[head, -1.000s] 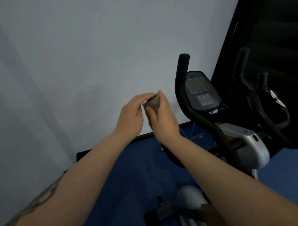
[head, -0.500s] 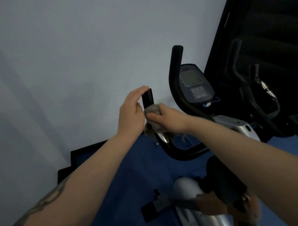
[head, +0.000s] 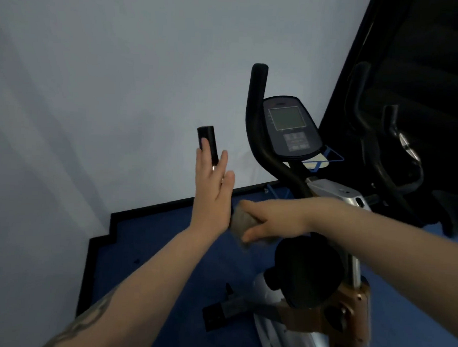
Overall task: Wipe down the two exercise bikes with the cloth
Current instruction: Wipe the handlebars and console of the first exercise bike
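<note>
**Cloth on the near handlebar**

At frame centre, the right hand [head: 270,222] grips the grey cloth [head: 243,221], wrapped around the lower part of the left handlebar [head: 207,143]. The left hand [head: 211,198] rests flat against that bar, fingers straight. The bike's console [head: 290,126] stands right of centre; a second bike [head: 396,165] sits dim at far right.

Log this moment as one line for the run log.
step: wiping left handlebar | right hand: grips cloth low on bar | left hand: open, fingers straight beside bar | second bike: untouched
</note>
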